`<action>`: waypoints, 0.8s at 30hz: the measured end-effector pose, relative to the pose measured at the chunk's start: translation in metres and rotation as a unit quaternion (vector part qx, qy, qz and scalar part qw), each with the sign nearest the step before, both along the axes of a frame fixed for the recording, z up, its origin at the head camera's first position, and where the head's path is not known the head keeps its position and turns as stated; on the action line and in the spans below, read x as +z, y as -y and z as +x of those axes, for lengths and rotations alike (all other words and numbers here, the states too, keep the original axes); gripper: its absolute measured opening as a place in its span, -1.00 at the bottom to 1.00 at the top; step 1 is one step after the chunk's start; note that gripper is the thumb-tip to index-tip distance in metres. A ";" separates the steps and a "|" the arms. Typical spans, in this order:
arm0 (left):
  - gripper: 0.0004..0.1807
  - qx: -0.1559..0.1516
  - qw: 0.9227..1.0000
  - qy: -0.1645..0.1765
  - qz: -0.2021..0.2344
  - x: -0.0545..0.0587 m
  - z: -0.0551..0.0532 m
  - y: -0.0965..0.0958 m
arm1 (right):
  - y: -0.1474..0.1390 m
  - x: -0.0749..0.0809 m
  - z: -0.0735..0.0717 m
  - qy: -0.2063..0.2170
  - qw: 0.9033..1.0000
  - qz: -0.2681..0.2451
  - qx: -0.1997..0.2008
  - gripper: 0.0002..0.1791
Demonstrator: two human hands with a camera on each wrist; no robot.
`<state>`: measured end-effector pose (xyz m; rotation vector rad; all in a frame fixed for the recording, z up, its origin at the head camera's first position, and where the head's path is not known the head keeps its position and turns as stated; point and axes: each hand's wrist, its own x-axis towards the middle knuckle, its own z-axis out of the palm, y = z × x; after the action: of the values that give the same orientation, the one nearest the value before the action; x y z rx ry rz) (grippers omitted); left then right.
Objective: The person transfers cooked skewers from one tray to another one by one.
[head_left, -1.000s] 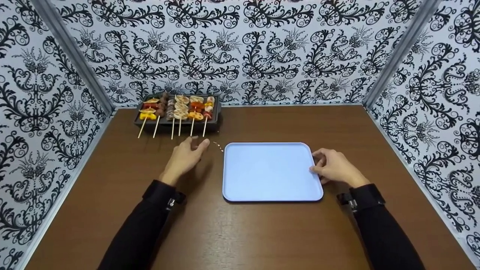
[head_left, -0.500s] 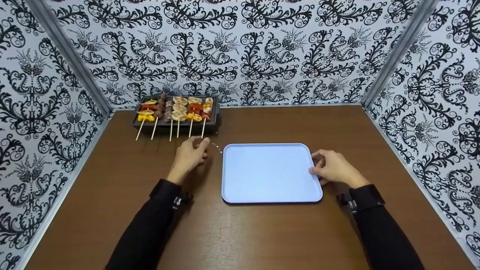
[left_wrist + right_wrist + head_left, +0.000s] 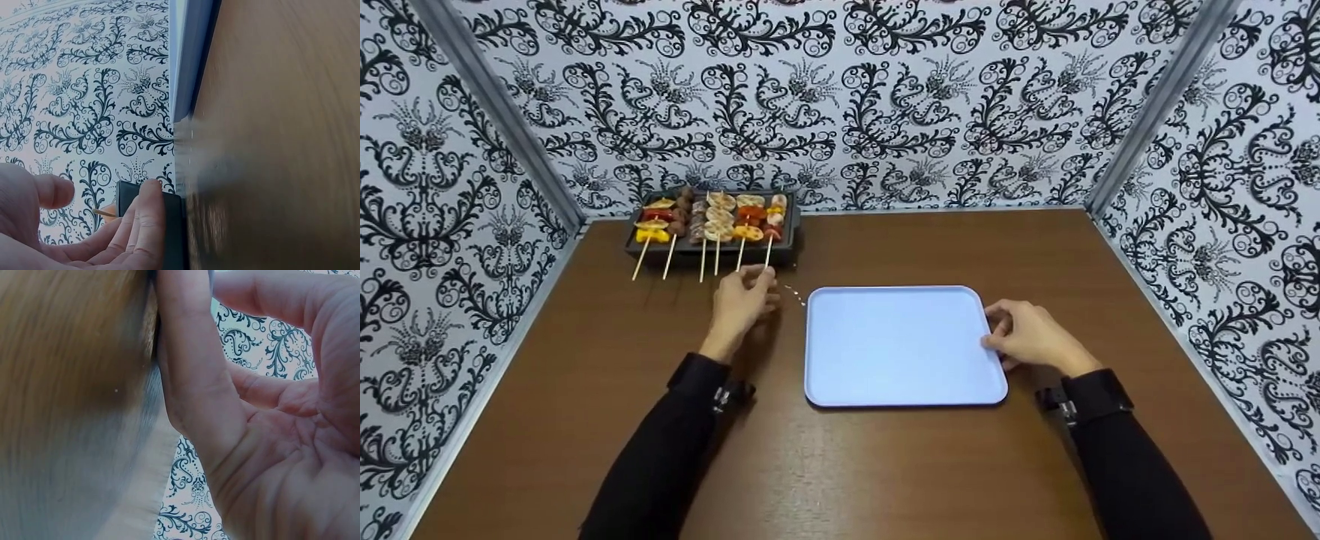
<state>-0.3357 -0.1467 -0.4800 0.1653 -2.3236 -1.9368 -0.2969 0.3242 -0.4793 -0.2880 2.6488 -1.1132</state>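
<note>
A pale blue rectangular tray (image 3: 904,346) lies on the brown table. My right hand (image 3: 1033,335) grips its right edge, thumb on the rim; in the right wrist view the right hand's fingers (image 3: 194,354) run along the edge. Several food skewers lie side by side on a black grill plate (image 3: 789,251), their wooden sticks jutting over the front. My left hand (image 3: 739,309) is at the stick of the rightmost skewer (image 3: 774,217). In the left wrist view, thumb and fingers stand apart, with a stick end (image 3: 104,212) showing between them.
Patterned black-and-white walls (image 3: 840,105) enclose the brown wooden table (image 3: 840,480) at the back and both sides. The grill plate stands close to the back wall, left of the middle. Small white marks (image 3: 793,294) show on the table beside the tray's far left corner.
My left hand has moved forward and slightly right, up to the rightmost skewer's stick. The right hand stays on the tray's edge, and the tray lies as before.
</note>
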 end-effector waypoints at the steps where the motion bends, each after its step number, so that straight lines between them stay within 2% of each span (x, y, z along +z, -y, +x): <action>1: -0.57 0.003 1.000 -0.001 0.010 0.000 0.000 -0.001 | 0.000 0.000 0.000 -0.002 1.000 0.001 0.002 -0.41; 7: -0.64 0.024 0.999 -0.008 0.046 0.002 -0.002 -0.002 | -0.003 0.002 0.001 -0.010 1.000 0.005 0.011 -0.41; 16: -0.64 0.029 0.996 0.006 0.086 0.008 -0.007 0.001 | -0.004 0.001 0.002 -0.006 1.000 0.002 0.012 -0.40; 19: -0.64 0.034 0.996 0.003 0.085 0.011 -0.008 0.005 | -0.003 0.001 0.002 0.001 1.000 -0.002 0.013 -0.39; 24: -0.60 0.040 0.997 -0.012 0.059 0.017 -0.009 0.012 | -0.004 0.001 0.001 0.014 1.000 -0.019 0.013 -0.37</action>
<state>-0.3445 -0.1590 -0.4629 0.2416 -2.1533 -2.0266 -0.2960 0.3282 -0.4779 -0.3107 2.5933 -1.1526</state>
